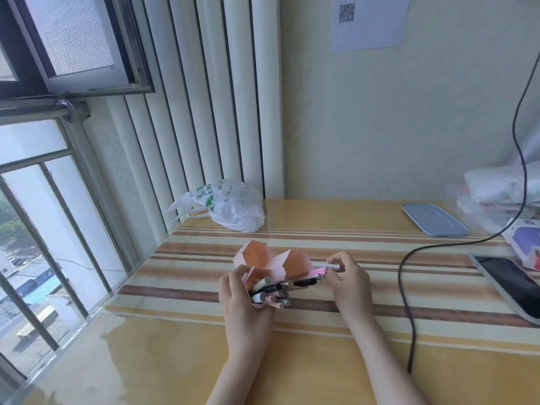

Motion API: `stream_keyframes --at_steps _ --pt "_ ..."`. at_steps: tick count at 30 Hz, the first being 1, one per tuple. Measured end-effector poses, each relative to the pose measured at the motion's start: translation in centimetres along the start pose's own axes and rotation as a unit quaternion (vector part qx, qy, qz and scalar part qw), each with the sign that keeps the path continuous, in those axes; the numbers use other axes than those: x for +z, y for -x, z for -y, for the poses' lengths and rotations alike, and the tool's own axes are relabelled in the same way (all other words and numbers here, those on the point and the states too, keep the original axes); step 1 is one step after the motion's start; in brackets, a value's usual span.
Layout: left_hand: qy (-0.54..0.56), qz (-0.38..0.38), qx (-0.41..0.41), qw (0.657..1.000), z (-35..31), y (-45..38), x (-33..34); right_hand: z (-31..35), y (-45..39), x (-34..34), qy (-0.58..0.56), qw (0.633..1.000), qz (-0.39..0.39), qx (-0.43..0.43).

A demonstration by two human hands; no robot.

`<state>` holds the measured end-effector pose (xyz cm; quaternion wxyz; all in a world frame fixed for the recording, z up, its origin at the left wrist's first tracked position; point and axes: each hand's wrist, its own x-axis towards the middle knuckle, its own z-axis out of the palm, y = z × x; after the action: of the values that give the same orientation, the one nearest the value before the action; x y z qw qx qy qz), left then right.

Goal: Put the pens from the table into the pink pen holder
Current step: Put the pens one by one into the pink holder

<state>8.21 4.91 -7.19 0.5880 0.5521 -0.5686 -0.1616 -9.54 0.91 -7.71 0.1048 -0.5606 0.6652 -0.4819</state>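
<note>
The pink pen holder, made of hexagonal compartments, lies tilted toward me on the striped table mat. My left hand grips its near lower compartment, which is packed with several pens, their ends pointing at me. My right hand pinches a silver pen that lies sideways at the holder's right side. Just below it, a pink pen and dark pens stick out to the right. The two upper compartments look empty.
A white plastic bag lies at the back left. A blue-grey lid, stacked packages and a phone occupy the right side. A black cable runs down across the table right of my right hand.
</note>
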Motion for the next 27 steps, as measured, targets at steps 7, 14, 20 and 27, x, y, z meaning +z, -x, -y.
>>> stream_keyframes --at_steps 7,14,20,27 --pt "0.014 -0.022 -0.041 0.999 0.1 -0.3 -0.1 3.2 0.6 -1.6 -0.302 0.953 0.003 0.011" --pt "0.016 -0.017 -0.045 0.999 0.0 -0.2 -0.2 4.4 1.5 -1.4 -0.287 0.956 0.046 -0.024" --pt "0.018 -0.021 -0.043 0.999 -0.1 -0.3 -0.1 3.5 1.4 -1.2 -0.248 0.968 0.029 -0.018" --pt "0.023 -0.019 -0.046 0.999 -0.1 -0.2 -0.2 5.3 0.8 -2.6 -0.477 0.878 -0.042 0.025"
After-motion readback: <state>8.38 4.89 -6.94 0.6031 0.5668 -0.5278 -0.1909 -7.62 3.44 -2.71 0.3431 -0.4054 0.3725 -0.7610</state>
